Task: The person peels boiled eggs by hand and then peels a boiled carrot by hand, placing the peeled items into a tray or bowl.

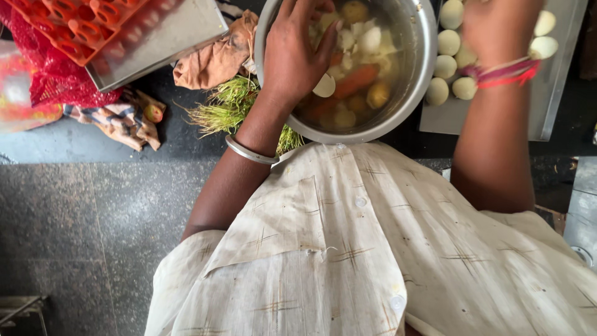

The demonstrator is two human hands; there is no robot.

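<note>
A round steel pot (418,74) holds water with carrot pieces (356,81), potatoes and pale eggshell bits. My left hand (297,50) reaches over the pot's near rim, fingers curled down above the water; whether it grips anything is unclear. A steel bangle sits on that wrist. My right hand (500,28) is over a steel tray (553,93) of peeled boiled eggs (445,67), with red threads around the wrist. It appears closed over a pale egg, partly cut off by the top edge.
Green stalks (227,109) and a brown cloth (214,59) lie left of the pot. A red plastic egg tray (81,25) rests on a steel tray at top left, over red mesh bags. The dark stone counter edge and grey floor lie below.
</note>
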